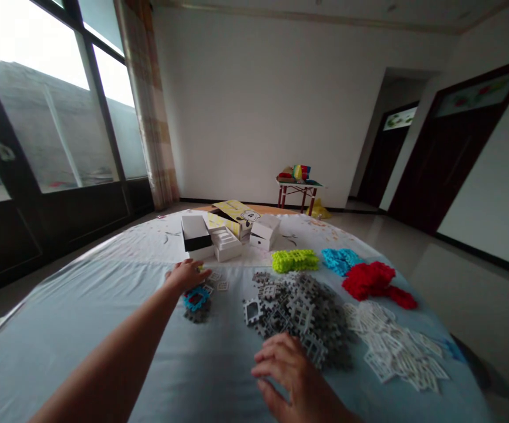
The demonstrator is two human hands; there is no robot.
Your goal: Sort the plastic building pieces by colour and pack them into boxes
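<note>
My left hand (187, 274) reaches over a small mixed group of plastic building pieces, palm down with its fingers apart. A bit of yellow-green shows beside its thumb; whether the hand touches it is unclear. Just below this hand lies a blue square piece (196, 298) with toothed edges, on top of dark grey ones (198, 315). Thin white frames (223, 286) lie to its right. My right hand (290, 371) hovers at the near edge of a large heap of grey interlocking pieces (302, 310). Its fingers are loosely bent and spread, with nothing visible in them.
Sorted piles of yellow-green (295, 260), blue (341, 261), red (371, 280) and white pieces (397, 343) lie along the right of the cloth-covered table (117, 317). Farther back stand white boxes (228, 244) and a yellow carton (236, 214). A small side table (298, 184) stands by the wall.
</note>
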